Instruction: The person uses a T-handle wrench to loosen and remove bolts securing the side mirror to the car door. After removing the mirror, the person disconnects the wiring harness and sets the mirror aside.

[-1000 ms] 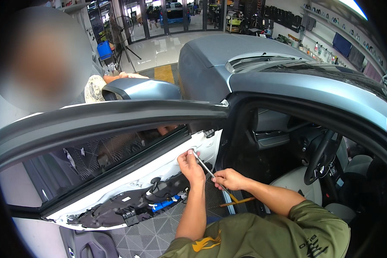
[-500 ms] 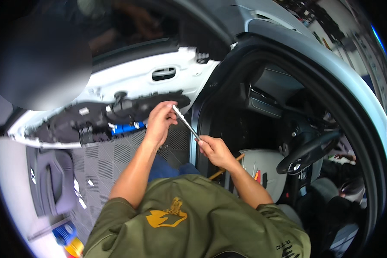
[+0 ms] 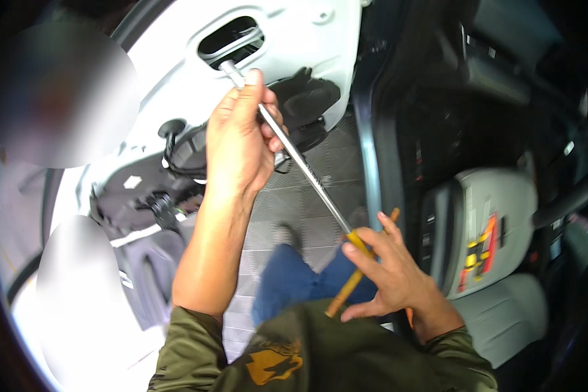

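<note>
Head view: your left hand (image 3: pixel 238 140) is raised, forearm running up from the lower edge, fingers curled closed around the upper part of a long metal rod (image 3: pixel 294 157). The rod's socket end sits at the oval opening (image 3: pixel 232 36) in the white inner door panel (image 3: pixel 176 85), and its shaft slants down and right toward your right hand (image 3: pixel 385 277). That hand is palm up, fingers bent round the rod's yellow handle end, and a thin wooden stick (image 3: pixel 356 274) crosses under them; whether they clamp both tightly, you cannot tell. Black wiring (image 3: pixel 176 163) hangs just left of your left wrist. Between door panel and the dark door frame edge (image 3: pixel 366 163) lies grey tiled floor (image 3: pixel 307 196), open beneath the rod. The car seat (image 3: pixel 496 261) sits right of your right hand.
</note>
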Tool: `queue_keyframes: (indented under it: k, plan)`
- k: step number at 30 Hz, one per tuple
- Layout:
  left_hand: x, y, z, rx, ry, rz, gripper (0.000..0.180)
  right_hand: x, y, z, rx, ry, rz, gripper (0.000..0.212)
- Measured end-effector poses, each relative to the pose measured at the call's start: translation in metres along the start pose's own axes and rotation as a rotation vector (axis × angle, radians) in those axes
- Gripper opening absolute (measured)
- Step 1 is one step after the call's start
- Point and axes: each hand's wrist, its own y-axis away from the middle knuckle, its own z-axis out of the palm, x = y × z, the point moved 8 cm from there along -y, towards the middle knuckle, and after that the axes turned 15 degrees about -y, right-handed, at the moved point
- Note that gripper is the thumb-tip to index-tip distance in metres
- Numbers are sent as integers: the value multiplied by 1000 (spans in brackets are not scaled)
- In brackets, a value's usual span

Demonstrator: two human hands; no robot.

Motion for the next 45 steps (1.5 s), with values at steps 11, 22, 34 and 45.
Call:
queue_keyframes:
  k: [11, 22, 34, 45]
  plan:
    - [-27, -12, 13, -210, -454, 261, 31, 118, 14, 35, 829, -595, -255, 36]
    - [-38, -35, 0, -140, -610, 342, 29, 177, -30, 60, 802, -1229, -181, 28]
    - [-48, -53, -4, -155, -669, 369, 34, 197, -57, 51, 860, -1280, -278, 22]
    - [-16, -49, -8, -31, -572, 301, 29, 154, -87, 26, 615, -1110, -98, 30]
